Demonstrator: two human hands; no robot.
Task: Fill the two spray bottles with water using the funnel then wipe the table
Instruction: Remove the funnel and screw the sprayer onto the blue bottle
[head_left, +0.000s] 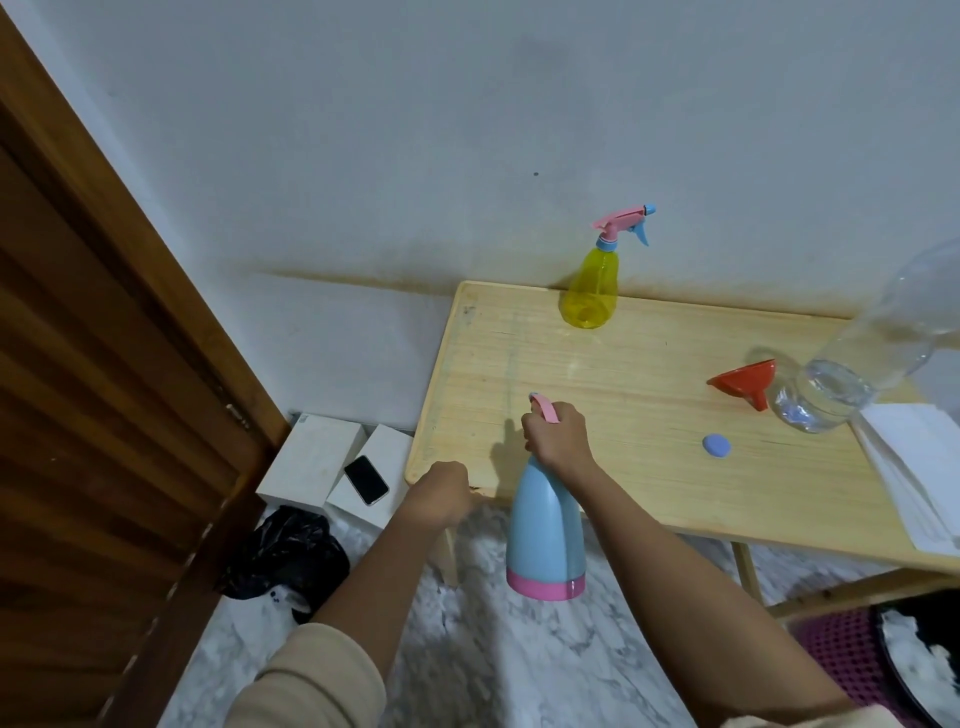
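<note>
My right hand (558, 436) grips the pink spray head of a light blue spray bottle (543, 530) with a pink base, holding it in the air over the table's front edge. My left hand (439, 493) is curled at the front left corner of the wooden table (623, 415); whether it holds anything I cannot tell. A yellow spray bottle (592, 286) with a pink and blue trigger stands at the back by the wall. A red funnel (745, 382) lies on its side at the right, beside a large clear water bottle (872, 353) lying tilted. A blue cap (717, 446) rests on the table.
White paper towels (914, 467) lie at the table's right edge. On the floor to the left are white boxes (317, 457) with a phone (366, 480) on them and a black bag (291, 556). A wooden door (104, 389) stands at left. A basket (852, 654) sits at bottom right.
</note>
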